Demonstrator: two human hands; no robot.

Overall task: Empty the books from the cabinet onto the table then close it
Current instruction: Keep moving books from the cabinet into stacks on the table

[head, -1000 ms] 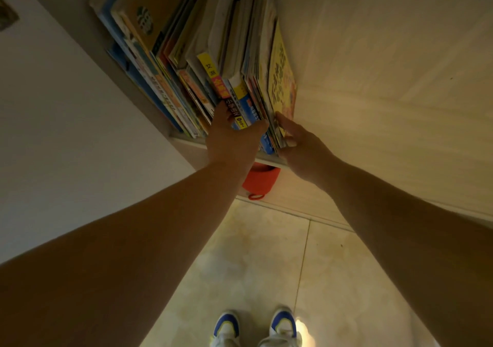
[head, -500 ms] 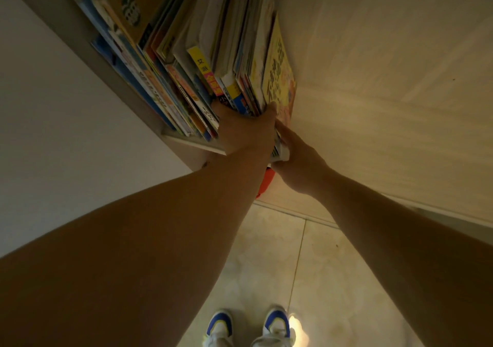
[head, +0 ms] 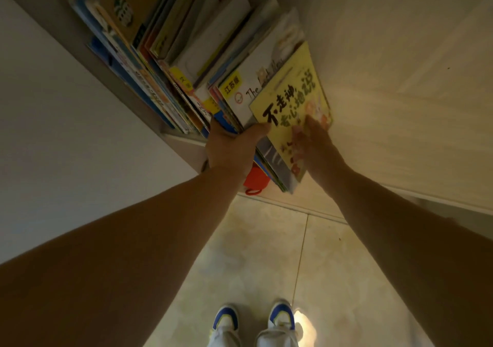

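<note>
A row of thin picture books stands on a cabinet shelf at the top of the head view. A bundle of these books sticks out past the shelf edge, tilted to the right. Its outer one is a yellow book with black characters. My left hand grips the bundle from the left, thumb on the front cover. My right hand lies flat against the yellow cover, fingers spread.
A pale wooden cabinet door stands open to the right of the books. A white panel runs along the left. A red object sits below the shelf. My shoes stand on the tiled floor.
The bundle has slid out of the shelf toward me and tilted right, showing the yellow cover. My right hand moved from the books' lower edge onto that cover.
</note>
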